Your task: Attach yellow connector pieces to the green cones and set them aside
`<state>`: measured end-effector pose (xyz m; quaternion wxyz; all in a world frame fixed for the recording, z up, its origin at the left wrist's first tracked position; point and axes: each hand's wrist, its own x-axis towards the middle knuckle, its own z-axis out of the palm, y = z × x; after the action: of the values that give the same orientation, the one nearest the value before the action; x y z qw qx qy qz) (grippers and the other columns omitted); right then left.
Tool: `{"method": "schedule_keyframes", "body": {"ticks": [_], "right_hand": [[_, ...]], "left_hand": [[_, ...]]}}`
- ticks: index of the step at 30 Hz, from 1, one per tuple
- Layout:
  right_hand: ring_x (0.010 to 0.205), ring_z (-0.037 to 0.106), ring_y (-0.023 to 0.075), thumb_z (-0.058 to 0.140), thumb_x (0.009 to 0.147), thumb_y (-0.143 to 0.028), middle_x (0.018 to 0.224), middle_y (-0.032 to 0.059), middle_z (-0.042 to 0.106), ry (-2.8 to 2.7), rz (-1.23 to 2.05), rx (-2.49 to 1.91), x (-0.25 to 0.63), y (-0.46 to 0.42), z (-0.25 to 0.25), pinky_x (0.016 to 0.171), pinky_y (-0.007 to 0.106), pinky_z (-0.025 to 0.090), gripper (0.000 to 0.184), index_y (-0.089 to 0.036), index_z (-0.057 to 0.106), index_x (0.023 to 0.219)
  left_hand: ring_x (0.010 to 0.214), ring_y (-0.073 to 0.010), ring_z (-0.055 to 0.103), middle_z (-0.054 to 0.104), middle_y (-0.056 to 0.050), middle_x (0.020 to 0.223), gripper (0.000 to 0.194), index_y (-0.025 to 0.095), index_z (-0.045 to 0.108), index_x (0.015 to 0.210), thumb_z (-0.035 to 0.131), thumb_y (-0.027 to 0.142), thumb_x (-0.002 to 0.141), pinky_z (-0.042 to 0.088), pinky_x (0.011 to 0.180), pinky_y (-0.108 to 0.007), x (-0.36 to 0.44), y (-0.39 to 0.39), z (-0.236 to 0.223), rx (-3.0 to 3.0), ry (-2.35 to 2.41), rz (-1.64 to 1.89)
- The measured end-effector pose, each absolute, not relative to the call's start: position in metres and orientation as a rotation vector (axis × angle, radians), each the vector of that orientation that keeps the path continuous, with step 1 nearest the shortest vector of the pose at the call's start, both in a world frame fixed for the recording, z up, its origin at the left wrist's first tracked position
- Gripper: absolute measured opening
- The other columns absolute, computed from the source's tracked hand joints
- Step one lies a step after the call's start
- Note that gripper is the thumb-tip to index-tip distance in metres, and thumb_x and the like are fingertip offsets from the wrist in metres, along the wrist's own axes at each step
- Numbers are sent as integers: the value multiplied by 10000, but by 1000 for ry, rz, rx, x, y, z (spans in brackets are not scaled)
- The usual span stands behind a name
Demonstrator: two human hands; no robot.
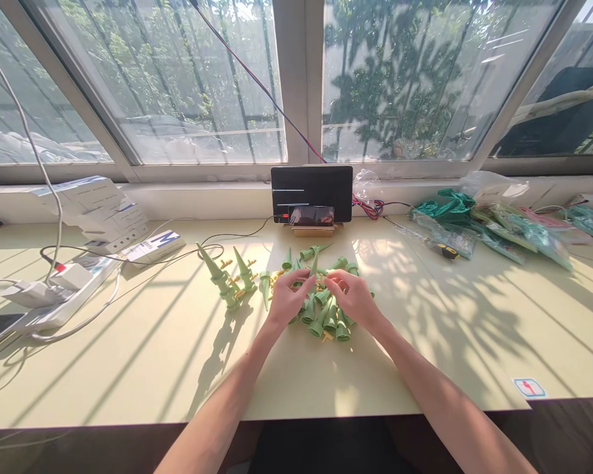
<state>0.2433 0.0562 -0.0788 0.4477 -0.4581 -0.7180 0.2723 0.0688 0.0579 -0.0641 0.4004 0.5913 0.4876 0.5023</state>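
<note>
Over a heap of green plant-watering spikes, both hands are close together. My left hand is closed round a green watering spike, whose pointed tip sticks up. Right beside it, my right hand has its fingers pinched at the held spike's side; what lies between them is hidden. Yellow T-shaped valves show among the loose spikes. To the left, several spikes with yellow valves fitted stand upright, among them a stacked group and another spike.
A tablet with a phone before it stands by the window. White boxes, a power strip and cables occupy the left. Plastic bags and a yellow-black tool lie at the right back.
</note>
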Motion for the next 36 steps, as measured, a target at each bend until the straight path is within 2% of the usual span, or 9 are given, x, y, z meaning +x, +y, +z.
{"method": "schedule_keyframes", "body": {"ticks": [2,4,7,10,13,17,21,29,36], "right_hand": [[565,512,114,553,917,-454,841,31,658,-1767,690,-1104,243,56,-78,516,242,389,274,-195,631,963],[605,533,126,550,917,-441,862,39,658,-1791,682,-1074,243,56,-79,526,243,398,256,-197,622,942],[578,484,122,502,944,-433,752,18,623,-1833,649,-1062,244,57,-80,519,246,368,279,-193,614,860],[530,404,112,443,974,-440,594,-15,518,-1867,607,-1095,244,58,-81,516,252,328,388,-185,577,714],[509,367,105,388,993,-451,536,-26,444,-1877,610,-1120,244,58,-82,509,253,307,472,-182,530,632],[497,400,100,426,977,-470,593,-17,521,-1831,663,-1128,245,57,-80,496,243,332,402,-182,594,752],[592,532,126,536,922,-460,841,40,651,-1802,697,-1076,246,57,-78,503,238,401,274,-201,620,952],[637,538,135,556,914,-382,803,21,638,-1812,712,-1083,246,59,-80,512,232,400,193,-208,627,867],[573,449,122,481,953,-435,664,-1,550,-1860,725,-1036,246,55,-75,512,241,370,319,-194,614,791]], "left_hand": [[867,-222,668,718,-93,980,311,180,743,915,705,451,767,550,531,-246,69,57,-63,1490,1240,1265],[855,-214,666,716,-88,975,300,183,741,918,699,444,775,545,526,-241,69,57,-63,1497,1228,1261],[837,-204,662,713,-80,960,293,187,735,931,691,438,786,546,533,-241,68,58,-65,1519,1204,1259],[851,-209,657,711,-83,970,312,186,733,947,692,448,782,559,547,-254,68,59,-68,1531,1195,1252],[856,-212,655,711,-81,966,330,189,731,963,699,456,772,569,559,-266,68,59,-70,1530,1191,1245],[842,-208,660,712,-77,945,310,192,730,936,693,455,777,562,548,-256,69,58,-67,1522,1186,1260],[857,-219,663,706,-85,941,308,183,718,904,691,460,773,554,531,-248,70,57,-63,1498,1194,1270],[884,-201,659,710,-74,928,282,181,659,911,720,412,760,543,644,-262,68,55,-58,1467,1080,1190],[933,-201,661,712,-75,964,279,185,642,933,727,390,763,528,778,-299,66,53,-55,1450,1028,1141]]}}
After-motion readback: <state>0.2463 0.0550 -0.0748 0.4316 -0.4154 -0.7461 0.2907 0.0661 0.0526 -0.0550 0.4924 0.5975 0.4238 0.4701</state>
